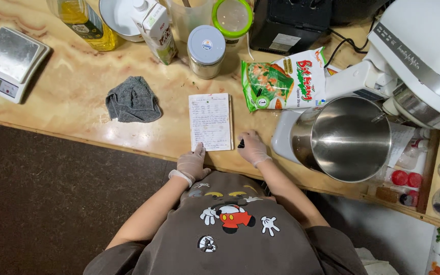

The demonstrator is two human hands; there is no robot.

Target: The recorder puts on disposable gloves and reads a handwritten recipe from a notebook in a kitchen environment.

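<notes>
Fingers of the left hand (191, 163) lie loosely on one notebook (210, 121); the right hand (252, 147) curls round one small dark object (241, 144).

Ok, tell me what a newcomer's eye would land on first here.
First the big steel mixing bowl under the white stand mixer at the right of the wooden counter. Next, the small handwritten notebook at the counter's near edge, with the gloved left hand touching its corner and the gloved right hand beside it. Behind lies a green-and-white bag.
</notes>
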